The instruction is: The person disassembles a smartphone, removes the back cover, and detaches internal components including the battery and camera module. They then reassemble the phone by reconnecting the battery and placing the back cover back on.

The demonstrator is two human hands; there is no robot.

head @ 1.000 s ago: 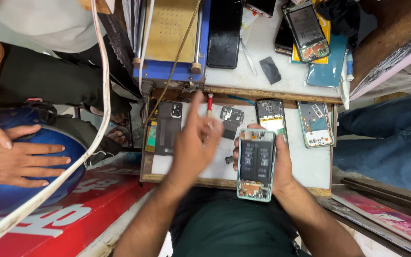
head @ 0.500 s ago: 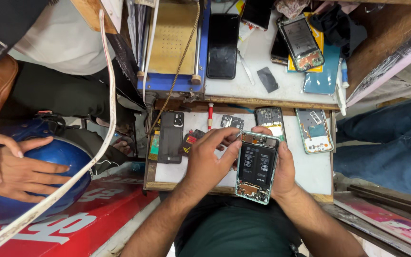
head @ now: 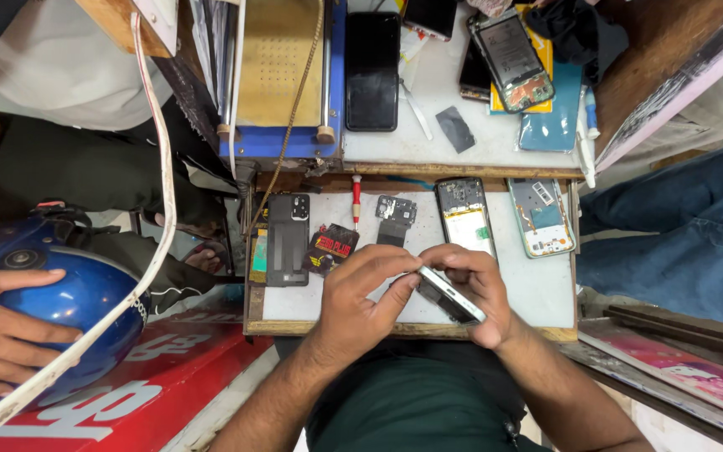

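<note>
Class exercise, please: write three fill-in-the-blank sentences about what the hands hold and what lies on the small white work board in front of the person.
1. Both hands, left hand and right hand, hold an opened ____.
2. The screwdriver on the work board has a ____ handle.
3. Another person's hand rests on a ____ helmet.

Missing words: phone; red; blue

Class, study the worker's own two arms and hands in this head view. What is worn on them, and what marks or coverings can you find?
Both forearms are bare to the frame's lower edge: no sleeves, gloves or watch show. The left hand and right hand show no rings or markings. A dark green garment covers the torso between the arms.
</note>
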